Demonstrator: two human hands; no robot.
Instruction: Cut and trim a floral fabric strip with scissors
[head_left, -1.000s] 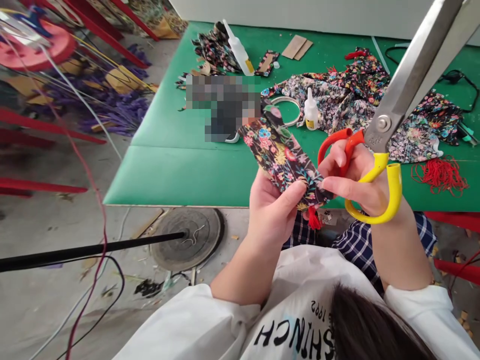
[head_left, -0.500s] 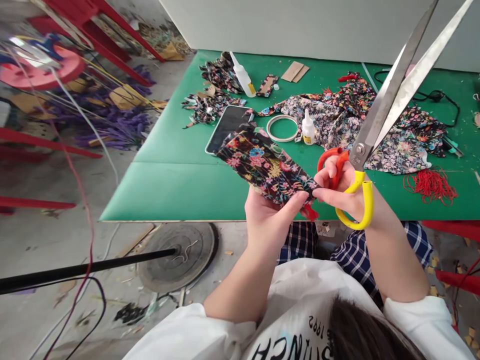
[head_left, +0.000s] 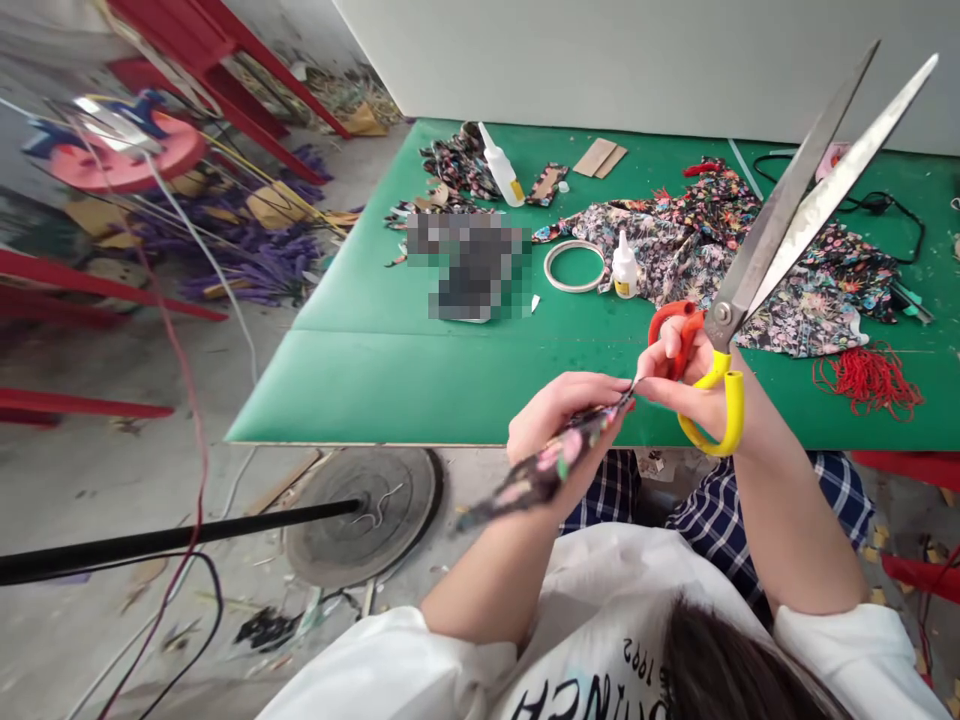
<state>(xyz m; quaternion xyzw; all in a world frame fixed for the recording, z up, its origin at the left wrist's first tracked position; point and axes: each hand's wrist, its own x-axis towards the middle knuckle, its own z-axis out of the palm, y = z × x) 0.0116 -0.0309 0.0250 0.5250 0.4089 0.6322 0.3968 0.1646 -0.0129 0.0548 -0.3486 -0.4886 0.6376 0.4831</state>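
My left hand [head_left: 559,415] is closed on a dark floral fabric piece [head_left: 551,468], which is turned edge-on and blurred at its far end. Hooked on my right hand [head_left: 686,370] is a large pair of scissors [head_left: 750,270] with one red and one yellow handle; the blades point up and away, parted. The thumb and a finger of that same hand pinch the fabric piece's right-hand tip, where a small pale bit shows. Both hands meet just above the near edge of the green table [head_left: 360,400].
Beyond my hands lie a roll of tape [head_left: 550,270], a small glue bottle [head_left: 623,268], a larger glue bottle [head_left: 502,170], floral cloth [head_left: 697,235], red threads [head_left: 870,380] and a pixelated phone [head_left: 472,275]. A round stand base [head_left: 322,550] sits on the floor.
My left hand has turned over, swinging the fabric piece from lying broad side up over the table to edge-on, pointing toward my left forearm. The red tassel under it is now out of sight.
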